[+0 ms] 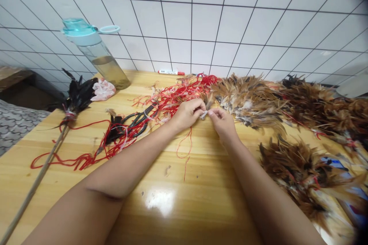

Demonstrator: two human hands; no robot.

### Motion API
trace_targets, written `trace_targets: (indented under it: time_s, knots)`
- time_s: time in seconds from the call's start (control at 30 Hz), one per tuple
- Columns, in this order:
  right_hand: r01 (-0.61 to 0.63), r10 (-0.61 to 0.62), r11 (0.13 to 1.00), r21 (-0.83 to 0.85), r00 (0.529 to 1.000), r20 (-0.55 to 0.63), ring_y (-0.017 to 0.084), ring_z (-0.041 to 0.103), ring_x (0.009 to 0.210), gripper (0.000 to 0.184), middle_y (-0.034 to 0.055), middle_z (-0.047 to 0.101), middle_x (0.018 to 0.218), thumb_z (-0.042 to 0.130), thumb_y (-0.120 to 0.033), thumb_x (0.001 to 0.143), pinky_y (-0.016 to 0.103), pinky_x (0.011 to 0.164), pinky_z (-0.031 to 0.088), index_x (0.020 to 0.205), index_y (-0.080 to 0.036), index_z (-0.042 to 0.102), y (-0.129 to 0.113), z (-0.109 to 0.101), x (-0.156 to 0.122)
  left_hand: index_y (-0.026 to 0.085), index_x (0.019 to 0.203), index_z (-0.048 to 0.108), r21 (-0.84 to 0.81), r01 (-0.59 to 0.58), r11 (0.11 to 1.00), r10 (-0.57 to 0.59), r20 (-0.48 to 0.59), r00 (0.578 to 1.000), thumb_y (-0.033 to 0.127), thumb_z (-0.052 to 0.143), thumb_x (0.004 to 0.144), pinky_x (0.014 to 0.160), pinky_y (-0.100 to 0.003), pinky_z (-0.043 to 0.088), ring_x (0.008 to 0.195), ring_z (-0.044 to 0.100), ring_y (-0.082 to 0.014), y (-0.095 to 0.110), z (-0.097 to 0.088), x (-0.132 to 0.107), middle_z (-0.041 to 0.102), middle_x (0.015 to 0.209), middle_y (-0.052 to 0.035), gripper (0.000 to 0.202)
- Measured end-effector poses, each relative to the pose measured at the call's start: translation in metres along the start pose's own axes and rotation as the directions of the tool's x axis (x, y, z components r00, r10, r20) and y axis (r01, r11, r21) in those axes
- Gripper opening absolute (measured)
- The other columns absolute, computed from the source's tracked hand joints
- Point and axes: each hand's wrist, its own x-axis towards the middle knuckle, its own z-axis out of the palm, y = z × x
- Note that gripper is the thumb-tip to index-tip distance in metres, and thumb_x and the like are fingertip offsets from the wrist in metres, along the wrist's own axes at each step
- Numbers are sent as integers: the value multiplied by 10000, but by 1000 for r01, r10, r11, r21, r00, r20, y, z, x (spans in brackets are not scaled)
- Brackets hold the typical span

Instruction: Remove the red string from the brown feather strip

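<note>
Over the middle of the wooden table [172,160], my left hand [186,115] pinches a small bunch of feathers [204,115] by its pale quill ends. From the other side my right hand [222,122] is closed at the same quills, thumb and fingertips pressed together. Brownish feather tips show just beyond the fingers. A thin red string [184,149] trails on the table below my left hand. Close behind both hands lies a tangle of red string [184,93], with a pile of brown feathers [250,99] to the right.
Black-handled scissors [140,120] lie among red strings on the left. A stick with black feathers [46,164] crosses the left edge. A water bottle [106,63] and a red marker [171,72] stand and lie near the tiled wall. More feather bundles [299,168] cover the right side.
</note>
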Motion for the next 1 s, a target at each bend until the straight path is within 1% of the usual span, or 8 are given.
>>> trace_targets:
  time_s: [0.17, 0.33, 0.43, 0.63, 0.7, 0.83, 0.93, 1.0]
  knots:
    - [-71, 71, 997, 13, 997, 22, 135, 488, 610, 238, -4, 597, 639, 643, -384, 650, 281, 625, 382, 741, -165, 653, -1, -1, 0, 154, 737, 598, 56, -109, 992, 107, 42, 993, 78, 532, 796, 660, -201, 412, 673, 539, -87, -4, 1, -1, 603, 712, 11, 116]
    - [-81, 80, 996, 29, 996, 47, 127, 457, 584, 206, -14, 569, 606, 664, -367, 603, 270, 589, 360, 689, -185, 625, 0, -1, 1, 159, 768, 599, 94, -189, 977, 182, 79, 980, 95, 513, 832, 677, -202, 411, 716, 542, -95, -9, 3, -3, 592, 745, -2, 125]
    - [-68, 65, 997, 41, 996, 64, 130, 461, 599, 192, -11, 572, 618, 663, -356, 600, 265, 592, 360, 682, -192, 605, 2, -1, 2, 159, 774, 600, 86, -197, 977, 188, 105, 977, 108, 505, 844, 679, -203, 415, 717, 541, -96, -9, 2, -3, 591, 747, -5, 129]
    - [-50, 47, 998, 41, 996, 81, 116, 416, 576, 153, -40, 500, 585, 604, -339, 652, 262, 590, 328, 675, -201, 541, 6, 0, 3, 162, 806, 631, 41, -140, 989, 133, 135, 982, 130, 537, 836, 691, -201, 432, 710, 565, -92, -5, 2, -3, 629, 752, -4, 104]
    - [-38, 35, 999, 30, 994, 102, 119, 427, 591, 123, -41, 498, 602, 583, -309, 674, 267, 609, 333, 672, -203, 521, 5, 1, 2, 163, 827, 641, 9, -92, 996, 90, 120, 989, 126, 534, 835, 693, -194, 438, 705, 581, -86, -4, 1, -4, 651, 761, 1, 113]
    - [-28, 30, 999, -19, 988, 152, 127, 440, 597, 82, -37, 507, 603, 570, -253, 682, 275, 612, 331, 650, -208, 510, 1, 0, 1, 161, 842, 644, -51, 39, 998, -34, 85, 996, 115, 548, 812, 669, -186, 446, 665, 588, -79, -5, 1, -4, 661, 728, 17, 111]
    - [-43, 48, 998, -37, 989, 138, 129, 439, 593, 69, -37, 521, 601, 573, -247, 677, 274, 606, 325, 655, -208, 520, 1, -2, 3, 162, 840, 645, -74, 103, 992, -97, 86, 992, 120, 547, 802, 634, -184, 445, 624, 574, -76, -5, 1, -4, 653, 697, 23, 113]
    - [-58, 64, 997, -56, 991, 118, 128, 431, 588, 68, -39, 519, 595, 567, -254, 675, 272, 601, 316, 661, -205, 523, 2, -3, 5, 159, 836, 646, -80, 120, 990, -112, 91, 989, 127, 542, 802, 609, -180, 438, 593, 558, -71, -6, 1, -4, 644, 677, 25, 114]
